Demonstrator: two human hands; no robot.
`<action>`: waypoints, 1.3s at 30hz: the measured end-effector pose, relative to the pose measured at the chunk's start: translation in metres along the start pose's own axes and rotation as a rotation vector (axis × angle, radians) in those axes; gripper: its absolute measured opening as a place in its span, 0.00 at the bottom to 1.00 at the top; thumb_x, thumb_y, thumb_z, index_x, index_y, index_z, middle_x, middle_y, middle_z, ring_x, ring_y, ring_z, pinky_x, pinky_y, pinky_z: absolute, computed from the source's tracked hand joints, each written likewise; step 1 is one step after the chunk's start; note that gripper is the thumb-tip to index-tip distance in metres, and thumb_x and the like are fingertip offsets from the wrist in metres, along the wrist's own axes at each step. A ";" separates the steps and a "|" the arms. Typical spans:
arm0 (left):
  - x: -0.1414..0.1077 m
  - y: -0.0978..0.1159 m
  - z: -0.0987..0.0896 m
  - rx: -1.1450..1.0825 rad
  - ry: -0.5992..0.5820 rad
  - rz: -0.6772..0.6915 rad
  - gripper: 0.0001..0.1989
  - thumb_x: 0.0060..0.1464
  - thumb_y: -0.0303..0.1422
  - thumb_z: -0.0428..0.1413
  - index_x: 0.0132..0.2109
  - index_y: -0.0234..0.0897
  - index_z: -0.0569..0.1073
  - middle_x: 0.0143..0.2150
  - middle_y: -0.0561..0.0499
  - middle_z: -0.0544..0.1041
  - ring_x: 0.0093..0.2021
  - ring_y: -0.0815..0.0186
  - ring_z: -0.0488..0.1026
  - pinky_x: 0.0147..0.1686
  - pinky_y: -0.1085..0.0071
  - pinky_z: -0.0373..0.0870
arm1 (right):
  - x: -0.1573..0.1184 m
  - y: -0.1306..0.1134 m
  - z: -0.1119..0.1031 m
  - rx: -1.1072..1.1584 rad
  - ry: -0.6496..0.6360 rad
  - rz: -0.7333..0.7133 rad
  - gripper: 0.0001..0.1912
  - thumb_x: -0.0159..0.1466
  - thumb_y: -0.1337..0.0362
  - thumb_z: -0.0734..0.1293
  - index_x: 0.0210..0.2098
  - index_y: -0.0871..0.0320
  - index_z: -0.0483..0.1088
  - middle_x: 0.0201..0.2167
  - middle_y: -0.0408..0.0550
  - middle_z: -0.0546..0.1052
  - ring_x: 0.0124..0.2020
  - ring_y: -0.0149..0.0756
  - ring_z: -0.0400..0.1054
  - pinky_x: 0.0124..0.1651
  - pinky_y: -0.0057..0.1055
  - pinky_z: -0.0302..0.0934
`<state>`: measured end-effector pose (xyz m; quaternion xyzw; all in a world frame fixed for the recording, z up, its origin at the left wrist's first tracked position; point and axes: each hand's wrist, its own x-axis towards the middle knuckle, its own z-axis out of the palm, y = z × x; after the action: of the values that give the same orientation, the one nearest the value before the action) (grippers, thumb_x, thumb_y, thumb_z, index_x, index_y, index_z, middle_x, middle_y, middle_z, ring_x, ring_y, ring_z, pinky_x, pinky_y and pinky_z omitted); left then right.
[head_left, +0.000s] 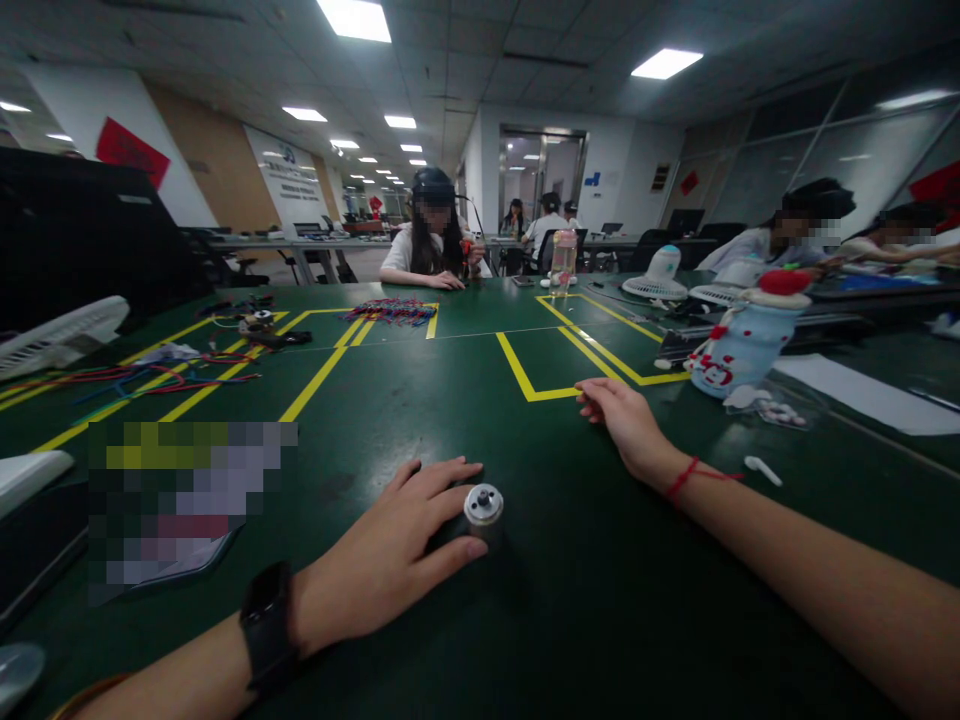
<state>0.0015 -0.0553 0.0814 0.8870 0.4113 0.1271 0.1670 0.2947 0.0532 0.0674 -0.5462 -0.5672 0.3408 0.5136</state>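
Observation:
A small silver electric motor (pixel 484 508) stands upright on the green table, its shaft end facing up. Thumb and index finger of my left hand (pixel 401 540) clasp it from the left, while the other fingers stretch forward over the tabletop. Further out and to the right, my right hand (pixel 622 420) hovers low near a corner of yellow tape (pixel 551 395). Its fingers are curled and pressed together, and whatever may be between the fingertips is too small to make out.
Loose red and blue wires (pixel 165 375) and a wire bundle (pixel 394 311) lie at left and far centre. A blue bottle (pixel 742 345), white paper (pixel 870 390) and a white earbud (pixel 763 470) are on the right. A person (pixel 431 240) sits across the table (pixel 420 385).

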 end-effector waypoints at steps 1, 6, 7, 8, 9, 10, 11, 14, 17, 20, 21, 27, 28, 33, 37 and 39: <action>0.000 -0.001 0.001 -0.001 0.000 -0.001 0.19 0.64 0.42 0.50 0.61 0.53 0.63 0.67 0.52 0.59 0.65 0.52 0.54 0.62 0.42 0.42 | 0.001 0.002 0.000 0.001 -0.009 0.003 0.16 0.60 0.54 0.63 0.39 0.61 0.72 0.33 0.50 0.74 0.29 0.33 0.66 0.31 0.30 0.60; 0.001 0.001 0.001 -0.003 0.009 0.005 0.18 0.64 0.42 0.50 0.60 0.53 0.64 0.66 0.52 0.59 0.65 0.51 0.55 0.62 0.43 0.42 | -0.005 -0.006 0.003 -0.044 -0.075 -0.020 0.15 0.59 0.56 0.65 0.38 0.62 0.72 0.32 0.49 0.75 0.31 0.34 0.67 0.36 0.32 0.61; 0.001 0.001 0.000 -0.001 0.007 0.005 0.18 0.64 0.42 0.50 0.60 0.53 0.64 0.66 0.51 0.59 0.65 0.51 0.55 0.62 0.43 0.42 | -0.007 -0.009 0.004 -0.060 -0.096 -0.030 0.14 0.59 0.57 0.65 0.37 0.62 0.73 0.32 0.49 0.75 0.32 0.34 0.67 0.37 0.33 0.61; 0.000 0.002 0.000 0.000 0.003 0.003 0.18 0.64 0.42 0.50 0.60 0.53 0.64 0.66 0.51 0.59 0.65 0.51 0.55 0.62 0.43 0.42 | -0.011 -0.014 0.006 -0.077 -0.128 -0.042 0.13 0.59 0.58 0.65 0.37 0.62 0.73 0.32 0.49 0.75 0.32 0.34 0.67 0.37 0.33 0.61; 0.000 0.002 -0.001 0.002 0.001 0.002 0.18 0.64 0.42 0.50 0.60 0.53 0.63 0.66 0.51 0.59 0.65 0.52 0.55 0.62 0.43 0.42 | -0.017 -0.019 0.010 -0.091 -0.168 -0.057 0.12 0.59 0.59 0.65 0.36 0.62 0.73 0.32 0.48 0.75 0.32 0.34 0.67 0.38 0.34 0.61; -0.001 0.002 -0.001 0.004 0.003 0.002 0.18 0.64 0.42 0.50 0.60 0.53 0.64 0.66 0.51 0.59 0.65 0.52 0.55 0.62 0.43 0.43 | -0.024 -0.026 0.014 -0.101 -0.217 -0.071 0.11 0.58 0.60 0.66 0.35 0.62 0.74 0.31 0.48 0.76 0.32 0.34 0.67 0.38 0.34 0.61; -0.001 0.001 -0.001 0.006 0.009 0.005 0.18 0.64 0.42 0.50 0.60 0.53 0.64 0.66 0.51 0.60 0.65 0.52 0.55 0.62 0.43 0.43 | -0.032 -0.033 0.020 -0.113 -0.282 -0.105 0.10 0.58 0.61 0.67 0.35 0.61 0.74 0.32 0.47 0.76 0.33 0.35 0.68 0.40 0.34 0.61; -0.001 -0.003 0.002 0.012 0.035 0.032 0.20 0.64 0.41 0.51 0.61 0.52 0.63 0.65 0.50 0.61 0.64 0.51 0.57 0.62 0.44 0.43 | -0.062 -0.056 0.039 -0.169 -0.517 -0.342 0.10 0.57 0.60 0.70 0.38 0.55 0.76 0.40 0.46 0.76 0.42 0.36 0.68 0.48 0.36 0.58; -0.002 -0.007 0.003 0.018 0.049 0.059 0.21 0.63 0.40 0.52 0.62 0.52 0.61 0.64 0.50 0.62 0.62 0.52 0.59 0.62 0.46 0.47 | -0.080 -0.074 0.053 -0.276 -0.577 -0.548 0.06 0.59 0.58 0.70 0.34 0.52 0.76 0.42 0.45 0.74 0.47 0.38 0.65 0.54 0.41 0.53; -0.004 -0.010 0.001 0.021 0.051 0.053 0.19 0.63 0.41 0.52 0.59 0.50 0.65 0.64 0.50 0.62 0.62 0.52 0.59 0.61 0.48 0.50 | -0.077 -0.079 0.053 -0.177 -0.491 -0.541 0.07 0.61 0.59 0.67 0.34 0.54 0.75 0.41 0.46 0.73 0.45 0.36 0.66 0.52 0.38 0.56; -0.005 -0.010 0.000 0.020 0.050 0.046 0.18 0.63 0.41 0.52 0.58 0.49 0.66 0.64 0.50 0.62 0.62 0.52 0.58 0.61 0.47 0.49 | -0.074 -0.078 0.050 -0.147 -0.473 -0.531 0.07 0.62 0.59 0.67 0.35 0.55 0.75 0.41 0.46 0.72 0.45 0.36 0.66 0.51 0.37 0.57; -0.004 -0.007 -0.001 0.007 0.011 0.012 0.18 0.64 0.42 0.50 0.60 0.53 0.64 0.66 0.52 0.60 0.65 0.52 0.55 0.62 0.43 0.43 | -0.066 -0.054 0.022 -0.469 -0.752 -0.524 0.07 0.59 0.57 0.70 0.35 0.49 0.78 0.45 0.45 0.72 0.49 0.41 0.62 0.53 0.44 0.52; -0.002 -0.006 -0.001 0.007 0.003 0.008 0.18 0.64 0.43 0.50 0.60 0.53 0.64 0.66 0.52 0.60 0.65 0.52 0.55 0.62 0.43 0.43 | -0.067 -0.050 0.019 -0.514 -0.786 -0.529 0.07 0.59 0.57 0.70 0.36 0.48 0.78 0.45 0.45 0.72 0.50 0.41 0.61 0.53 0.45 0.51; 0.007 -0.004 0.004 0.000 -0.016 0.006 0.19 0.65 0.42 0.49 0.61 0.53 0.62 0.67 0.52 0.58 0.66 0.53 0.53 0.63 0.42 0.40 | -0.065 -0.041 0.012 -0.455 -0.793 -0.515 0.10 0.58 0.57 0.70 0.39 0.48 0.77 0.46 0.46 0.72 0.50 0.41 0.62 0.54 0.45 0.51; 0.010 -0.007 0.008 -0.009 -0.006 0.004 0.20 0.64 0.42 0.50 0.62 0.53 0.61 0.67 0.52 0.57 0.66 0.52 0.53 0.63 0.42 0.39 | -0.043 -0.031 0.004 -0.116 -0.565 -0.301 0.13 0.61 0.55 0.66 0.41 0.54 0.76 0.45 0.48 0.75 0.47 0.39 0.67 0.51 0.38 0.58; 0.010 -0.009 0.009 -0.010 -0.009 -0.002 0.20 0.65 0.42 0.50 0.62 0.54 0.61 0.68 0.52 0.57 0.66 0.52 0.53 0.63 0.42 0.38 | -0.024 -0.018 -0.002 -0.041 -0.320 -0.176 0.15 0.61 0.53 0.66 0.39 0.57 0.76 0.41 0.49 0.77 0.44 0.39 0.69 0.47 0.36 0.60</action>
<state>0.0047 -0.0442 0.0704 0.8863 0.4107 0.1252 0.1735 0.2892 0.0261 0.0801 -0.4436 -0.6941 0.3656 0.4333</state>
